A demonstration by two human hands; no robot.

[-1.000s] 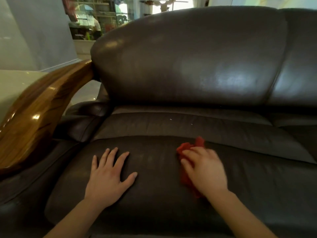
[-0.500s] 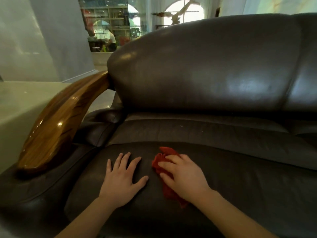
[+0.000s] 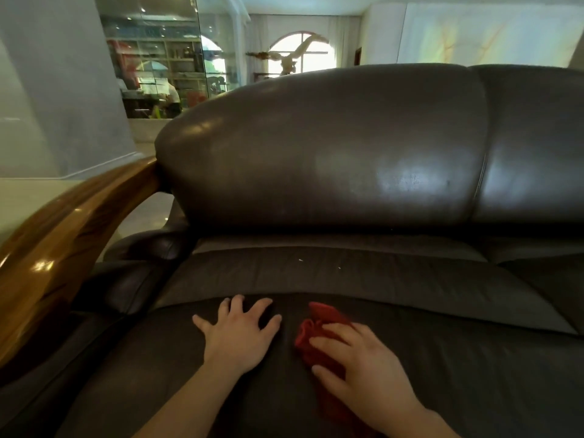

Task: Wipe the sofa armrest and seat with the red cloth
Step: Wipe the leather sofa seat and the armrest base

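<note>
Crumpled red cloth [image 3: 319,338] lying on the dark brown leather seat cushion [image 3: 474,368] of the sofa, toward its front, bunched into folds and trailing back under the wrist. Pinned there by the right hand [image 3: 363,365], palm down, fingers [image 3: 335,328] spread over the fabric and pressing it flat to the leather rather than gripping; possibly a fold caught under the thumb, though hard to tell from this angle. Just beside, apart from the cloth, the left hand [image 3: 240,335], empty, splayed wide and flat on the same cushion. Behind, the glossy padded leather backrest [image 3: 331,153]. Off to the left, the curved polished wooden armrest [image 3: 60,235], well apart from both hands. Beyond, a glass partition [image 3: 158,58] and an arched window [image 3: 300,52].
</note>
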